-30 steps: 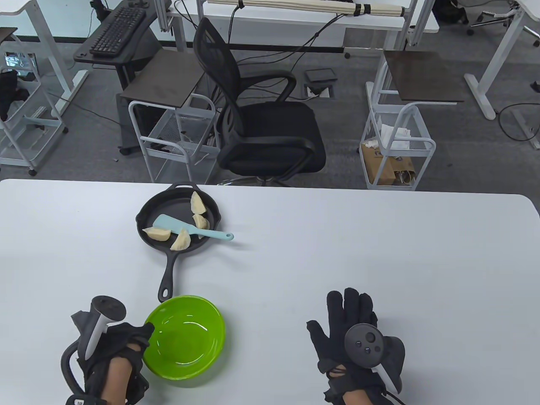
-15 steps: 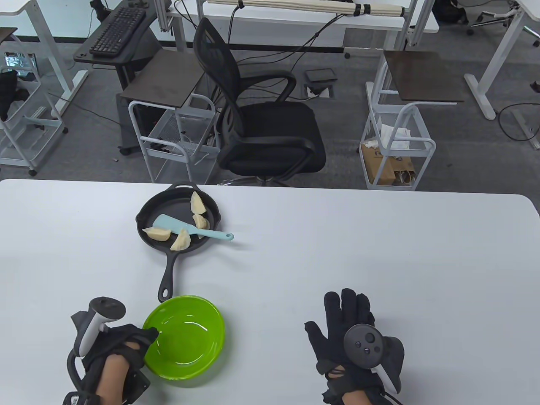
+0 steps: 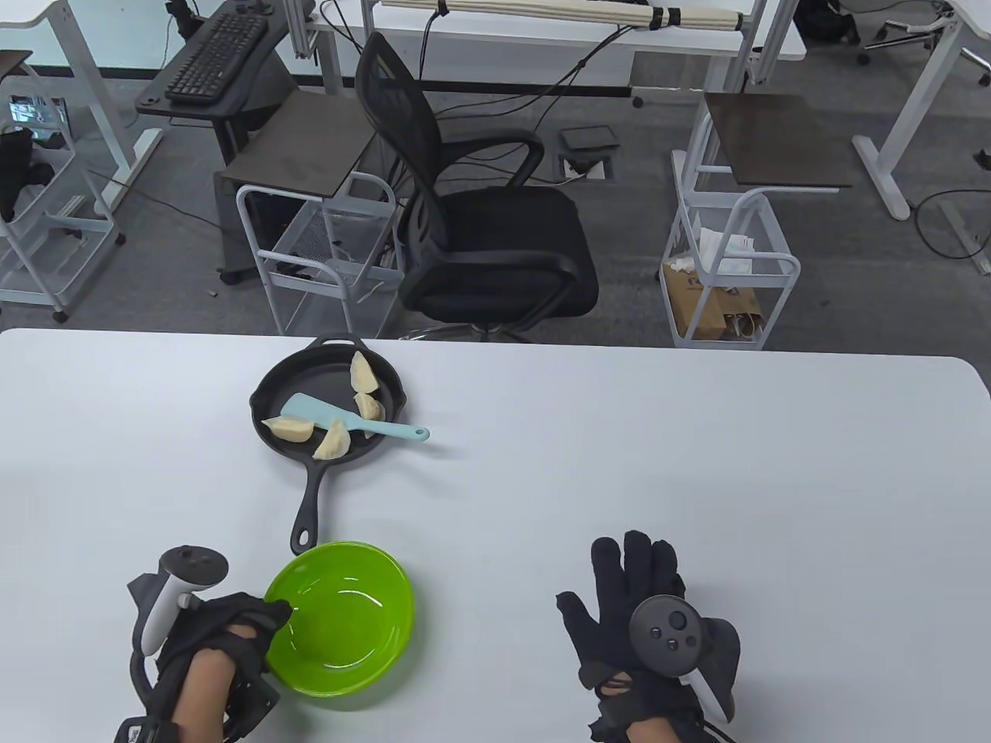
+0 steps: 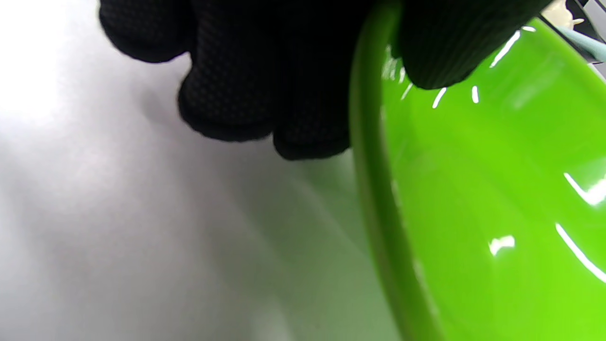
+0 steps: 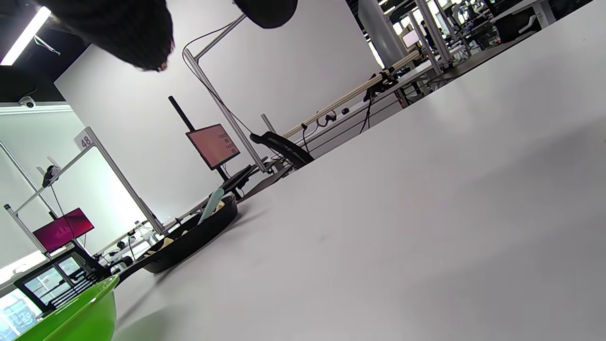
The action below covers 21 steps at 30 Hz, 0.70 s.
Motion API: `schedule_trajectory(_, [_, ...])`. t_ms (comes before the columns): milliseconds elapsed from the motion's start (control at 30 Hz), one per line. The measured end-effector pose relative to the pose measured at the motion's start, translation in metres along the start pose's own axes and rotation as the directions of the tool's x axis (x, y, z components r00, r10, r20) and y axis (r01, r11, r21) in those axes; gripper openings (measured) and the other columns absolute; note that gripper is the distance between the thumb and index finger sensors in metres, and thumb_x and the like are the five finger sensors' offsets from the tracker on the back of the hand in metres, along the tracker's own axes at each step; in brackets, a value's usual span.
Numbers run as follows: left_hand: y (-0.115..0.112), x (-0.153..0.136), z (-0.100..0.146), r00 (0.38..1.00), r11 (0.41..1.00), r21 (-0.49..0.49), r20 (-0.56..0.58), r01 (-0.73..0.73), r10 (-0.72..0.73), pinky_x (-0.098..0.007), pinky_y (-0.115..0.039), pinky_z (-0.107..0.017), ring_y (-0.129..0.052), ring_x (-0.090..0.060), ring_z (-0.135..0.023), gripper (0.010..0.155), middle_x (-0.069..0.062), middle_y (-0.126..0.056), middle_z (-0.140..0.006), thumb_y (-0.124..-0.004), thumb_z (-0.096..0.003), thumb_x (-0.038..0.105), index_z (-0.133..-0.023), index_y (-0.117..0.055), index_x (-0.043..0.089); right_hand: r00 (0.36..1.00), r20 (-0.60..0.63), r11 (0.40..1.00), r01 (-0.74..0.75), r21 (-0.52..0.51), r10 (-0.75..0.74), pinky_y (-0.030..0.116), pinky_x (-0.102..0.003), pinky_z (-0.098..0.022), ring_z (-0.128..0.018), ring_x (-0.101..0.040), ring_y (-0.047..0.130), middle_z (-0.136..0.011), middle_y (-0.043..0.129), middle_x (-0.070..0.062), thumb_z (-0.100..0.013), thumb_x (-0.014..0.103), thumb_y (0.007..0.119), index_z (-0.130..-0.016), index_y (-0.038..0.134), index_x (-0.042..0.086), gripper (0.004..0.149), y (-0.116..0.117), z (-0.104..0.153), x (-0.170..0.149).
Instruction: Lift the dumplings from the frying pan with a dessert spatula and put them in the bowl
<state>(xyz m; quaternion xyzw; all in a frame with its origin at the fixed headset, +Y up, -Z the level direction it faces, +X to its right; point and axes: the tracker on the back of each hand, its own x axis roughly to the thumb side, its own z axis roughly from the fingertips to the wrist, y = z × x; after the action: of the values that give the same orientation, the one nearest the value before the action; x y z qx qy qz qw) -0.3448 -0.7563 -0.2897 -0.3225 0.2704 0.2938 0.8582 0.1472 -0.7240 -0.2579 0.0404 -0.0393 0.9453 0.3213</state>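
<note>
Table view: the spatula lies across the frying pan at upper left of centre among four dumplings, its handle pointing right. The right hand, fingers spread flat at lower right, is well apart from it but likely better placed for that handle. The left hand pinches the rim of the green bowl.

Left wrist view: the thumb is inside that rim, fingers outside.

Right wrist view: pan and handle lie at lower left.
</note>
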Motion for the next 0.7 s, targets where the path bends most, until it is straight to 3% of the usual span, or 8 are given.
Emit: schedule_trajectory(700, [-0.0080,0.0095,-0.0039,0.995,0.999,-0.031,0.095,-0.034,0.037,-0.053,-0.071,-0.060,-0.103,-0.021,-0.048,0.049,0.002,-0.111,-0.053,-0.080,-0.0488,0.055,-0.082,-0.092,0.020,0.999,-0.015,0.998,0.031,0.057,-0.030,0.010,-0.070,-0.072,-0.099,-0.056,0.000,-0.114,0.010,-0.023,-0.058,0.055,0.071,-0.112,0.034,0.015,0.076,0.0069,-0.0009,0.0003])
